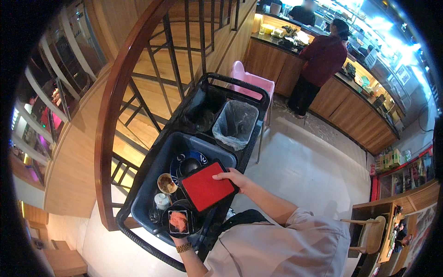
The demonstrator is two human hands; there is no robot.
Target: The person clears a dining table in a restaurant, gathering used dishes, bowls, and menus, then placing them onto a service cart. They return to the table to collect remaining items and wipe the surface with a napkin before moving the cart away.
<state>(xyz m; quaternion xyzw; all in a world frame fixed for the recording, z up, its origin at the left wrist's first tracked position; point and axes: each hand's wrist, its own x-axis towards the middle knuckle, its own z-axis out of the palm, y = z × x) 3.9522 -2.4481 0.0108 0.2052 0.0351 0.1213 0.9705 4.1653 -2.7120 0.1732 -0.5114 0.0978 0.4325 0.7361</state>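
Already the grey tub [152,184] holds several dishes, while the right hand [234,177] grips a red tray [206,186] and the left hand [179,239] grasps a black plate [180,221], both not yet put down.

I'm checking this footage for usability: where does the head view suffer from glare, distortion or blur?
Head view: fisheye bends the stair rail and black cart into curves, with dark corners; counter lights at top right blow out into glare; the red tray in the right hand and the dish in the left hand are evenly lit and fairly sharp.
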